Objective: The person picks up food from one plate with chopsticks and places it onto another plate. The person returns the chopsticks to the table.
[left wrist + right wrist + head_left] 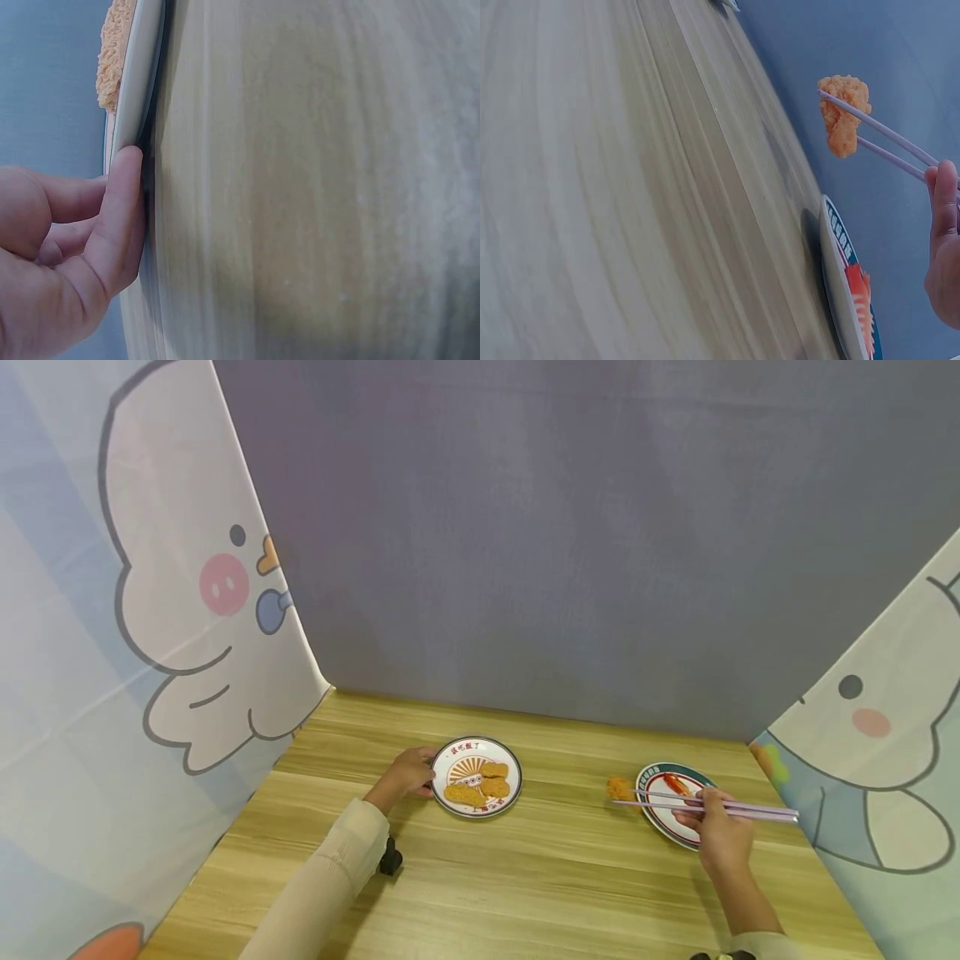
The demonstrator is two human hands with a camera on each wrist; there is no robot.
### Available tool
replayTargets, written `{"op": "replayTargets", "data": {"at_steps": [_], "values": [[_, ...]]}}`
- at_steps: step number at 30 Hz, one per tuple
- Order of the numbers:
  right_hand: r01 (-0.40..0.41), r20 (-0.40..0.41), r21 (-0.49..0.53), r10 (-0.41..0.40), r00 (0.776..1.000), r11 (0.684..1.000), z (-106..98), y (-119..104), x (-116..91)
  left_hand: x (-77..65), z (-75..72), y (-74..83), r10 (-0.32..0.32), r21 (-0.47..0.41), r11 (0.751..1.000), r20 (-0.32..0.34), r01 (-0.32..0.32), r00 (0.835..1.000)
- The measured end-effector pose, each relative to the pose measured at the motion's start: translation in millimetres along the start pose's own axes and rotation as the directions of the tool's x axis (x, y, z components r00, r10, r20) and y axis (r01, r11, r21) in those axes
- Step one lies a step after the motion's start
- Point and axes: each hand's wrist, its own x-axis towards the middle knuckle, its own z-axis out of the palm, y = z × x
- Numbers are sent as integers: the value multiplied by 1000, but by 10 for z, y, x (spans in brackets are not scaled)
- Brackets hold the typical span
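My left hand [410,772] pinches the left rim of a white plate [498,753], thumb above and fingers against the edge in the left wrist view. Several golden fried pieces [493,787] lie on that plate, over a printed sunburst pattern. On the right, my right hand [723,831] grips a pair of pale pink chopsticks [757,811]. Their tips clasp a crumbly orange fried piece [845,112], held in the air just left of a green-rimmed plate [670,832]. A red-and-white shrimp-like piece [860,300] lies on the green-rimmed plate, partly covered by the chopsticks in the head view.
Both plates stand on a wood-grain table [555,877], with bare table between them. A grey cloth wall [540,543] rises behind the far edge. Cartoon-printed curtains [67,710] close off the left and right sides.
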Motion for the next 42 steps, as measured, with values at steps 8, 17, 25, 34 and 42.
{"op": "replayTargets", "data": {"at_steps": [8, 17, 25, 34, 42], "values": [[-26, 21, -23, 26, 999, 999, 111, 35, -17, 21, 4, -10, 11, -19, 1000, 2, -11, 1000], [-13, 50, -26, 14, 999, 1000, 223, 50, -22, 30, 6, -9, 15, -12, 1000, 13, -15, 1000], [-2, 55, -48, 5, 998, 999, 255, 87, -45, 40, -8, -14, 14, -9, 1000, 18, -14, 1000], [-48, 22, -84, 50, 999, 995, 281, 111, -53, 34, -12, -17, 11, -14, 1000, 17, -11, 1000], [-40, 32, -93, 43, 999, 995, 297, 134, -72, 9, -7, -16, 8, -12, 1000, 18, -8, 1000]]}}
